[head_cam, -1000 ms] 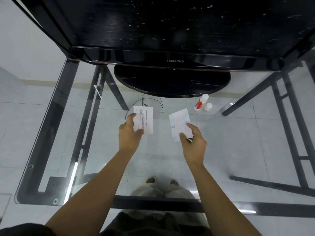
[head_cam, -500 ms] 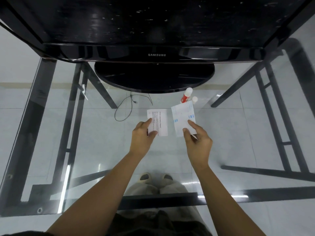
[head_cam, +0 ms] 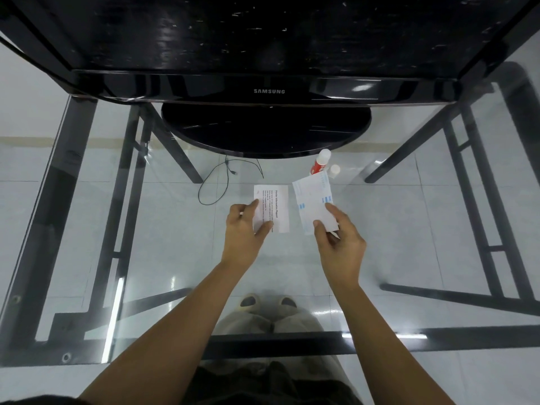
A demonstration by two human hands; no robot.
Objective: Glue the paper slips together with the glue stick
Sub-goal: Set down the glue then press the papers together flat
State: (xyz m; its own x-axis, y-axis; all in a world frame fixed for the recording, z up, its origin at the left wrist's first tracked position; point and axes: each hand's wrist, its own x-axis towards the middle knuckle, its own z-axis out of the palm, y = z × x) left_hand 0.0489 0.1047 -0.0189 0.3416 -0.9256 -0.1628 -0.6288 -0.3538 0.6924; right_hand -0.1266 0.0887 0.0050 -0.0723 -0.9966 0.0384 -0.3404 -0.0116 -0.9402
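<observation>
My left hand [head_cam: 244, 228] pinches the lower left edge of a white paper slip with printed black text [head_cam: 276, 207]. My right hand [head_cam: 339, 239] holds a second slip with blue marks [head_cam: 312, 204] by its lower end, tilted a little to the left. A narrow gap separates the two slips above the glass table [head_cam: 146, 258]. Behind the right slip stands the red and white glue stick [head_cam: 320, 165], uncapped, with its white cap [head_cam: 334, 171] beside it on the right.
A black Samsung monitor [head_cam: 268, 92] on an oval base [head_cam: 266, 130] fills the far side of the table. A black cable loop [head_cam: 216, 185] lies on the floor seen through the glass. The black table frame runs along both sides and the near edge.
Both hands have brought the slips closer together near the table's middle; the right slip now stands in front of the glue stick's lower end. The camera view has also shifted.
</observation>
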